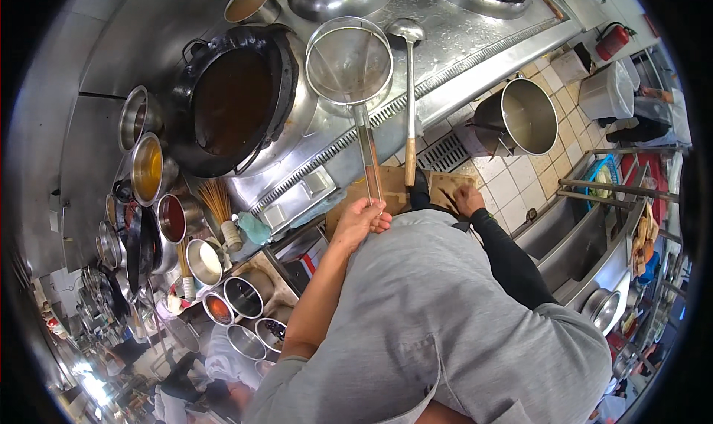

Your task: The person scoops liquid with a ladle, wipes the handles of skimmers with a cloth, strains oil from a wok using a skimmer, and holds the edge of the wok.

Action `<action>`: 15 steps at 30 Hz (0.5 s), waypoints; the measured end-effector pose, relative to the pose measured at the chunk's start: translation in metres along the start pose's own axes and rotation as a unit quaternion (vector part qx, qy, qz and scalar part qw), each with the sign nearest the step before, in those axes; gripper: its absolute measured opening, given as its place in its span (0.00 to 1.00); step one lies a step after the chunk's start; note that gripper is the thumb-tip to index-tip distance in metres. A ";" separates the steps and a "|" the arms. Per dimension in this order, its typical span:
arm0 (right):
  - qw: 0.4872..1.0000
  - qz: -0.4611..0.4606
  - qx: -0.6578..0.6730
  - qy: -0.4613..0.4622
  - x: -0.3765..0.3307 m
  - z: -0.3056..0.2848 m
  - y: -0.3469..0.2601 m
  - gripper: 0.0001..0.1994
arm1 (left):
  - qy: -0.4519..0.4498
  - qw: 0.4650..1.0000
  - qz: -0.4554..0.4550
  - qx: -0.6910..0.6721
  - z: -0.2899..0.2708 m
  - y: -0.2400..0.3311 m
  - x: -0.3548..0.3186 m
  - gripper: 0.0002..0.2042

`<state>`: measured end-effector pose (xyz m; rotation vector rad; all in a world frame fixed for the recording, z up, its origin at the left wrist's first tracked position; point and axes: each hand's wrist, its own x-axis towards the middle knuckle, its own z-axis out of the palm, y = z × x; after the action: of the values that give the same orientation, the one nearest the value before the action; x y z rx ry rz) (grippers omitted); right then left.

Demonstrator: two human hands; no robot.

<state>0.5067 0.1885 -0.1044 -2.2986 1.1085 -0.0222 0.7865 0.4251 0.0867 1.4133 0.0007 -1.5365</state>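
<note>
My left hand is closed round the end of the long handle of a round wire-mesh strainer. The mesh bowl is over the steel range, to the right of a big black wok with dark brown liquid in it. To the strainer's right a ladle lies across the range's front edge, its wooden handle pointing toward me. My right hand hangs low by my right side, below the ladle's handle, with its fingers curled. A thin dark shape shows beside those fingers; whether they hold it is unclear.
Metal bowls of sauces, such as a yellow one, and a bamboo brush stand left. A tall steel pot is on the tiled floor at right, near a floor drain. Steel sinks lie beyond my right arm.
</note>
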 end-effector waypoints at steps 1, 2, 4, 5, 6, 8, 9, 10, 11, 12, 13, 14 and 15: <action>0.999 -0.021 0.037 0.023 0.006 -0.027 -0.045 0.13 | 0.003 1.000 0.003 0.014 -0.001 0.001 -0.008 0.14; 0.995 -0.011 0.104 0.001 0.008 -0.064 -0.102 0.14 | 0.008 1.000 0.006 0.027 -0.002 0.001 -0.017 0.15; 0.980 -0.042 0.196 -0.013 0.004 -0.114 -0.174 0.16 | -0.005 0.999 0.030 0.011 0.005 0.004 -0.024 0.14; 0.971 -0.089 0.221 -0.010 0.002 -0.124 -0.192 0.16 | -0.020 0.998 0.052 -0.007 0.010 0.005 -0.025 0.14; 0.963 -0.104 0.244 -0.039 0.000 -0.128 -0.208 0.17 | -0.026 0.999 0.048 -0.003 0.013 0.006 -0.027 0.14; 0.954 -0.120 0.266 -0.071 0.000 -0.129 -0.234 0.17 | -0.003 0.997 0.075 -0.014 0.017 0.005 -0.030 0.13; 0.933 -0.064 0.302 -0.186 0.001 -0.128 -0.246 0.17 | -0.004 0.997 0.073 -0.014 0.018 0.006 -0.031 0.13; 0.894 -0.008 0.332 -0.300 0.002 -0.128 -0.253 0.17 | -0.002 0.997 0.080 -0.007 0.019 0.007 -0.032 0.12; 0.894 -0.008 0.331 -0.302 0.001 -0.126 -0.257 0.17 | 0.002 0.996 0.087 -0.002 0.019 0.007 -0.034 0.10; 0.876 0.020 0.363 -0.318 0.001 -0.125 -0.261 0.16 | 0.004 0.996 0.087 -0.004 0.019 0.008 -0.034 0.10; 0.856 0.048 0.392 -0.334 0.001 -0.123 -0.263 0.16 | 0.005 0.996 0.085 0.008 0.019 0.009 -0.033 0.09; 0.850 0.056 0.405 -0.333 0.002 -0.123 -0.262 0.14 | 0.006 0.996 0.083 0.020 0.020 0.009 -0.033 0.09; 0.849 0.056 0.403 -0.337 0.005 -0.118 -0.259 0.14 | 0.009 0.996 0.083 0.017 0.020 0.009 -0.033 0.09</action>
<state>0.6647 0.2526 0.1238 -1.3070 0.6587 0.2901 0.7715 0.4300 0.1233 1.4164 -0.1294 -1.3920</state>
